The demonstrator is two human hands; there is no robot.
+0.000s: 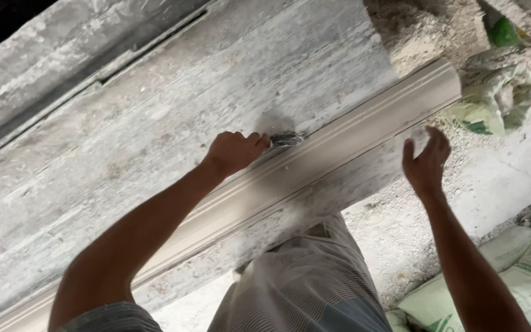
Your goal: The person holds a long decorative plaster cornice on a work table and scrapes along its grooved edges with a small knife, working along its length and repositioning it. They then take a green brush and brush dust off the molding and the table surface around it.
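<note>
A long pale plaster moulding [364,123] lies diagonally on a dusty grey workbench [155,123]. My left hand [235,150] is closed on a small dark scraping tool [285,139] that rests against the far edge of the moulding. Near the moulding's right end, my right hand [426,161] hovers off the bench edge with fingers spread, holding nothing.
Pale green sacks lie on the dusty floor at lower right [523,276] and upper right [496,101]. A narrow slot [155,46] runs along the far part of the bench. My striped shorts [302,276] press against the bench's near edge.
</note>
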